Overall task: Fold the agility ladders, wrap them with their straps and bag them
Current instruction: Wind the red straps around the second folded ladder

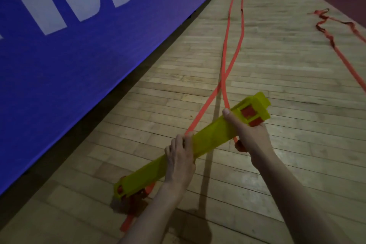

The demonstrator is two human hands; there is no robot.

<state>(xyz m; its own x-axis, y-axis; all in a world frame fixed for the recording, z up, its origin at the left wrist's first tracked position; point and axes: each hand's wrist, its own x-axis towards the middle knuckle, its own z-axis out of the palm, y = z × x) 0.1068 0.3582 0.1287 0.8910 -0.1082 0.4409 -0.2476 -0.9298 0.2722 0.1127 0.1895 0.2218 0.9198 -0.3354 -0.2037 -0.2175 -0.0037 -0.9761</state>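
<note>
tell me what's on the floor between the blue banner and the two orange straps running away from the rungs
Nothing: in the head view, bare wooden floor lies between the blue banner and the orange straps.

banner [69,45] left, straps [227,49] ahead on floor [277,85]

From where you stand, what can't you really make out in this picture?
- Head view: far ends of the two orange straps are too small and dim.
- How many rungs the yellow rung stack holds; both hands cover its middle.
- Second ladder: cut off by the right edge.
- No bag visible.
</note>
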